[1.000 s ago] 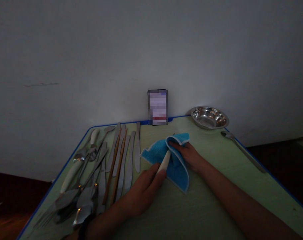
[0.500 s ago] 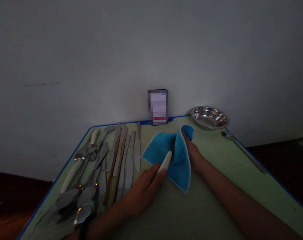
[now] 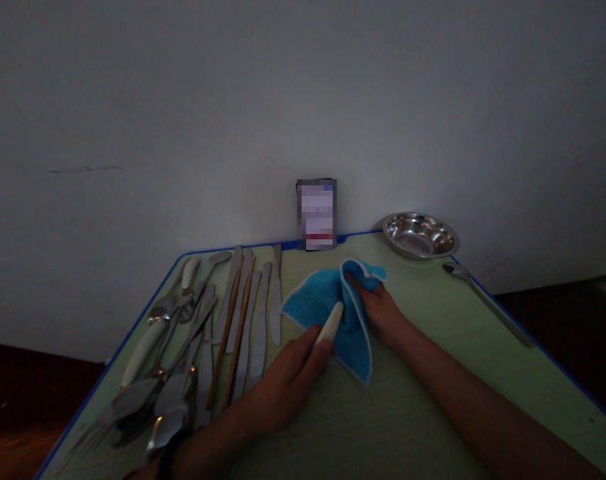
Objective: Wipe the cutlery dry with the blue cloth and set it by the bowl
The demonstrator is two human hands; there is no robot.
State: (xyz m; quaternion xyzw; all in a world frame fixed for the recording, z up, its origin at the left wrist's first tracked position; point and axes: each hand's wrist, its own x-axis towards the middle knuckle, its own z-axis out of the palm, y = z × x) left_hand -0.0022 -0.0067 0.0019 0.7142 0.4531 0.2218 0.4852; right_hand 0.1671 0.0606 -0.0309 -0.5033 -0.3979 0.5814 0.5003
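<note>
Feed is dim and underexposed with a cool grey cast; I get the left hand [image 3: 287,380] and right hand [image 3: 380,313] only as dark shapes. Brightest points: the white handle [image 3: 331,322] in the left hand's grip, the blue cloth [image 3: 317,303] pinched by the right, and soft glints on the steel bowl [image 3: 419,235] beyond the right hand. Frame corners below the hands go near black, and the card [image 3: 316,214] past the hands is pixelated.

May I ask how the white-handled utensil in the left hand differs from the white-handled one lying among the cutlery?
The held utensil is gripped by the left hand, while the lying utensil rests untouched on the table. The held utensil's far end is hidden in the blue cloth that the right hand pinches; the lying utensil has no cloth on it. Both have pale handles.
</note>
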